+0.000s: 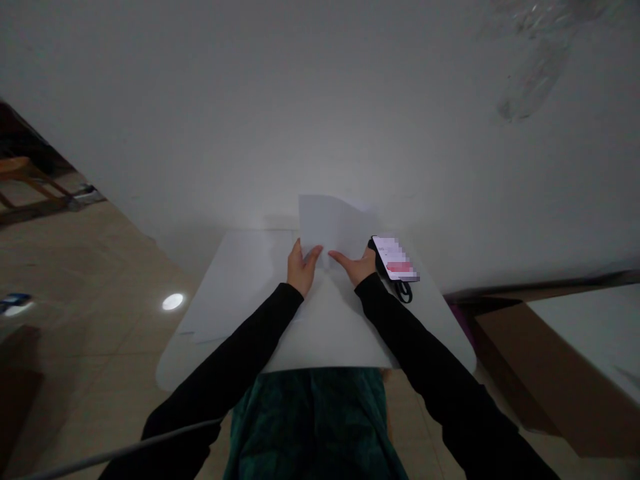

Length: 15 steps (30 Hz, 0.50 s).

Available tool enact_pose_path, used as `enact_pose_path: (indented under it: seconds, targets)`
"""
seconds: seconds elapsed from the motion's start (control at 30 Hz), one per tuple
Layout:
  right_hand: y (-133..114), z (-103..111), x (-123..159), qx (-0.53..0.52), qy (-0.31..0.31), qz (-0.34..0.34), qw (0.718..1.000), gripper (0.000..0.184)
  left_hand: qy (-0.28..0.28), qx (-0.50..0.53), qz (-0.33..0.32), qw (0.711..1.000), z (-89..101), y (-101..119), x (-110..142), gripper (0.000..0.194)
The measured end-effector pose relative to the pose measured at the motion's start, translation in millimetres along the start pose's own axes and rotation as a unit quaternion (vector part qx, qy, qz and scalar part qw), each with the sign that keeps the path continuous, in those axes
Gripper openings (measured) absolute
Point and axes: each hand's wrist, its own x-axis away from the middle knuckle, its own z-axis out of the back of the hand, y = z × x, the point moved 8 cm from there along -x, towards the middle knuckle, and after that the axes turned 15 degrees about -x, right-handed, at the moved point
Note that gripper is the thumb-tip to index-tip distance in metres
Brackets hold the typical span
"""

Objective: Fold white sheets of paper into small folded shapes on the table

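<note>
A white sheet of paper [333, 220] stands raised and slightly curved above the table, toward the wall. My left hand [303, 268] grips its lower left part, with the thumb on the near face and the other fingers mostly behind. At the lower right, my right hand [357, 267] holds the same sheet, thumb pointing inward; its other fingers are largely hidden. The two thumb tips are close together but apart. Right beside my right hand lies a phone [397, 259] with a lit screen and a black strap [403, 291].
More white sheets [240, 280] lie on the left of the white table [330, 347], which stands against a pale wall [310, 120]. A cardboard box [555, 373] is on the floor at right. A wooden stool [30, 175] stands far left. A grey cable [125, 450] crosses near my left arm.
</note>
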Motion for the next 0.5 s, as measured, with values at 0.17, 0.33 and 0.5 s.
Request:
enact_pose_path:
  seconds: [0.17, 0.33, 0.5]
  targets:
    - [16.2, 1.6, -1.6, 0.002, -0.002, -0.027, 1.0, 0.043, -0.035, 0.002, 0.012, 0.999, -7.1, -9.2, -1.6, 0.035]
    - [9.1, 0.6, -2.0, -0.001, -0.001, -0.026, 1.0, 0.044, -0.06, -0.011, 0.029, 0.998, -4.8, -11.9, -13.1, 0.031]
    - [-8.5, -5.9, -3.3, -0.042, -0.045, -0.044, 0.997, 0.04, -0.06, -0.017, 0.038, 0.997, 7.8, -9.4, -24.5, 0.029]
